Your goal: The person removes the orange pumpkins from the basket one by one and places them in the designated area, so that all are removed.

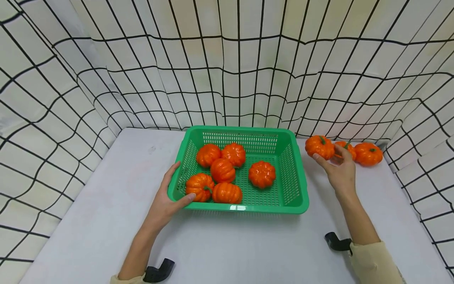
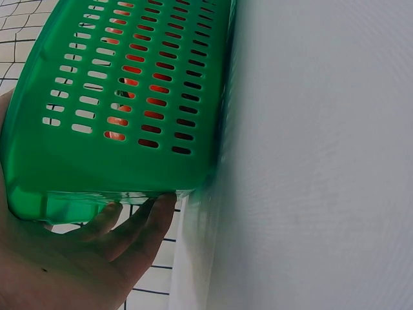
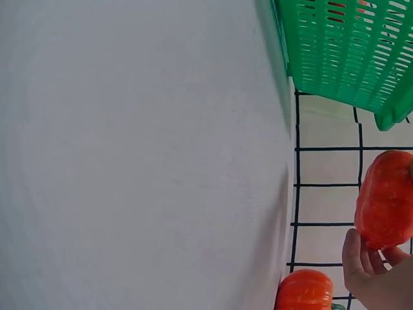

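A green plastic basket [image 1: 244,208] with slotted walls holds several small orange pumpkins [image 1: 262,174], mostly in its left half. My left hand [image 1: 166,205] grips its left front corner, the thumb over the rim and the fingers against the outer wall [image 2: 122,161]. To the right of the basket, my right hand [image 1: 342,169] holds an orange pumpkin [image 1: 319,146] with a green stem between thumb and fingers. In the right wrist view this held pumpkin [image 3: 385,200] shows above the table's level. Just beyond that hand are two more pumpkins [image 1: 369,154], one partly hidden by the fingers.
The white tabletop [image 1: 244,248] runs under everything. Black netting [image 1: 234,71] over pale sheeting rises at the back and both sides. A black curved piece sits at each wrist, the left one [image 1: 159,271] and the right one [image 1: 337,241], by the beige sleeves [image 1: 376,262].
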Tool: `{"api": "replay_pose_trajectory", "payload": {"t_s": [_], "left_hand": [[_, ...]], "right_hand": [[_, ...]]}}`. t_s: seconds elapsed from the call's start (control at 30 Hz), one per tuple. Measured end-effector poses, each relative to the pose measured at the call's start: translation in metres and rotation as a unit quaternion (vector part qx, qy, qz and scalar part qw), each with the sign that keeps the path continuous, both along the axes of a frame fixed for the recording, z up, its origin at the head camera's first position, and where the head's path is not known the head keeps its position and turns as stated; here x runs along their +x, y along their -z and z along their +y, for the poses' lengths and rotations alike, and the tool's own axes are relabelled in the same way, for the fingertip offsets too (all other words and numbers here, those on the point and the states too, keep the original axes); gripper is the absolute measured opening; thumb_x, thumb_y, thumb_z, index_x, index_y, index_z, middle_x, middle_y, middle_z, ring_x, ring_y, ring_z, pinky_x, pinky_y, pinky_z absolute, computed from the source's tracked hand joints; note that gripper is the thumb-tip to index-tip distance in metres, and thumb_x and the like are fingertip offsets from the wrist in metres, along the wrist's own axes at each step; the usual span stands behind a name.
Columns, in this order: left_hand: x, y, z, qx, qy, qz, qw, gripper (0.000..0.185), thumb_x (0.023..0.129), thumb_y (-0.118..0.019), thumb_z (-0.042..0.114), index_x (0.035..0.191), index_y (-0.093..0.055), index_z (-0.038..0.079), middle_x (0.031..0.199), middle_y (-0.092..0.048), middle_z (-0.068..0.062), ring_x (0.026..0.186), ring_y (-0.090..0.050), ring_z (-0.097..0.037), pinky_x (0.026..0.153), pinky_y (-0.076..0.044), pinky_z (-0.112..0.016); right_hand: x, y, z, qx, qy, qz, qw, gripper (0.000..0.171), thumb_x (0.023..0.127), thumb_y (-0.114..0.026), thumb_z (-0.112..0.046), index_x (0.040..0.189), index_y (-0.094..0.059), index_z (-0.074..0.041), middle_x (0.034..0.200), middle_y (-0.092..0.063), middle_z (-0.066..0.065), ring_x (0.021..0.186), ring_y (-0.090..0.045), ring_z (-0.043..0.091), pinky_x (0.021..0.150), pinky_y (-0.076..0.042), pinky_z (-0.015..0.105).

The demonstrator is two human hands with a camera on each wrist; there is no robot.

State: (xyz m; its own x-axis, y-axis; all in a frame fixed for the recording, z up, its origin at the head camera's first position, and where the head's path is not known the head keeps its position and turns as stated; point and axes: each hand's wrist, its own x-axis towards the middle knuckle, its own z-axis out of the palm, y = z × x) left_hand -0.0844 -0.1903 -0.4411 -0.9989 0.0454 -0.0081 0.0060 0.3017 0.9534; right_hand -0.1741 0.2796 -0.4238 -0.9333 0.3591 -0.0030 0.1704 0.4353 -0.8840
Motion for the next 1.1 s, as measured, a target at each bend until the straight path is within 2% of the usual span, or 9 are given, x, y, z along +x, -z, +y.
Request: {"api": "replay_pose_trajectory", "payload": {"t_s": [0.27, 0.47, 0.57, 0.63, 0.7, 0.8, 1.0, 1.07, 1.1], "left_hand": [[0.000, 0.000, -0.001, -0.001, -0.002, -0.002, 1.0000, 0.093, 0.092, -0.077, 0.026, 0.164, -0.020, 0.044, 0.174, -0.019, -0.005, 0.154, -0.031, -0.036, 0.121, -0.031, -0.065], [0.000, 0.002, -0.001, 0.006, -0.002, -0.003, 1.0000, 0.093, 0.091, -0.077, 0.025, 0.163, -0.020, 0.044, 0.174, -0.020, -0.004, 0.154, -0.031, -0.035, 0.123, -0.029, -0.063], [0.000, 0.003, -0.002, 0.008, -0.001, -0.002, 1.0000, 0.094, 0.091, -0.077, 0.025, 0.164, -0.020, 0.044, 0.174, -0.020, -0.003, 0.155, -0.031, -0.035, 0.123, -0.029, -0.063], [-0.001, 0.003, -0.002, 0.008, 0.000, 0.000, 1.0000, 0.094, 0.091, -0.077, 0.025, 0.164, -0.020, 0.044, 0.174, -0.020, -0.003, 0.155, -0.031, -0.035, 0.123, -0.029, -0.064], [-0.001, 0.003, -0.002, 0.006, 0.000, 0.002, 1.0000, 0.094, 0.091, -0.077, 0.025, 0.164, -0.020, 0.044, 0.174, -0.019, -0.003, 0.155, -0.030, -0.035, 0.123, -0.029, -0.065], [-0.001, 0.003, -0.003, 0.001, 0.000, 0.005, 1.0000, 0.094, 0.091, -0.077, 0.025, 0.164, -0.020, 0.043, 0.175, -0.018, -0.004, 0.155, -0.029, -0.035, 0.122, -0.030, -0.065], [-0.002, 0.002, -0.002, 0.003, -0.001, 0.005, 1.0000, 0.095, 0.091, -0.077, 0.025, 0.164, -0.019, 0.042, 0.175, -0.017, -0.004, 0.156, -0.028, -0.035, 0.123, -0.029, -0.065], [-0.002, 0.002, -0.001, 0.004, -0.001, 0.004, 1.0000, 0.095, 0.091, -0.078, 0.025, 0.164, -0.019, 0.042, 0.175, -0.018, -0.004, 0.156, -0.028, -0.035, 0.123, -0.028, -0.065], [-0.002, 0.002, -0.001, 0.005, -0.001, 0.003, 1.0000, 0.095, 0.091, -0.078, 0.025, 0.164, -0.020, 0.042, 0.175, -0.018, -0.004, 0.156, -0.028, -0.035, 0.124, -0.028, -0.065]], "right_hand": [[-0.005, 0.004, 0.005, 0.015, -0.023, -0.022, 0.999, 0.093, 0.092, -0.078, -0.047, 0.165, -0.030, -0.015, 0.164, -0.039, 0.013, 0.143, -0.042, 0.034, 0.089, -0.045, 0.019], [-0.008, 0.007, 0.007, 0.026, -0.036, -0.027, 0.999, 0.092, 0.092, -0.078, -0.045, 0.164, -0.031, -0.012, 0.165, -0.040, 0.014, 0.145, -0.043, 0.036, 0.106, -0.052, 0.041], [-0.009, 0.008, 0.007, 0.026, -0.042, -0.029, 0.998, 0.093, 0.092, -0.078, -0.044, 0.164, -0.031, -0.009, 0.165, -0.040, 0.016, 0.146, -0.044, 0.038, 0.112, -0.049, 0.052], [-0.009, 0.009, 0.007, 0.027, -0.047, -0.031, 0.998, 0.093, 0.092, -0.078, -0.044, 0.164, -0.030, -0.008, 0.165, -0.039, 0.018, 0.147, -0.044, 0.039, 0.113, -0.048, 0.055], [-0.010, 0.009, 0.008, 0.032, -0.052, -0.033, 0.998, 0.094, 0.092, -0.078, -0.044, 0.163, -0.030, -0.007, 0.164, -0.040, 0.020, 0.147, -0.045, 0.041, 0.113, -0.048, 0.055], [-0.011, 0.010, 0.009, 0.047, -0.063, -0.038, 0.996, 0.095, 0.092, -0.078, -0.045, 0.163, -0.029, -0.006, 0.162, -0.041, 0.022, 0.145, -0.046, 0.042, 0.105, -0.054, 0.047], [-0.013, 0.011, 0.013, 0.068, -0.081, -0.052, 0.993, 0.095, 0.094, -0.076, -0.044, 0.164, -0.026, -0.003, 0.162, -0.040, 0.026, 0.143, -0.047, 0.045, 0.094, -0.053, 0.031], [-0.014, 0.011, 0.013, 0.072, -0.084, -0.056, 0.992, 0.094, 0.095, -0.076, -0.043, 0.163, -0.026, -0.002, 0.161, -0.041, 0.027, 0.142, -0.047, 0.045, 0.090, -0.048, 0.023], [-0.015, 0.010, 0.014, 0.073, -0.086, -0.058, 0.992, 0.093, 0.095, -0.076, -0.042, 0.163, -0.027, -0.002, 0.160, -0.041, 0.028, 0.142, -0.048, 0.045, 0.090, -0.049, 0.023]]}}
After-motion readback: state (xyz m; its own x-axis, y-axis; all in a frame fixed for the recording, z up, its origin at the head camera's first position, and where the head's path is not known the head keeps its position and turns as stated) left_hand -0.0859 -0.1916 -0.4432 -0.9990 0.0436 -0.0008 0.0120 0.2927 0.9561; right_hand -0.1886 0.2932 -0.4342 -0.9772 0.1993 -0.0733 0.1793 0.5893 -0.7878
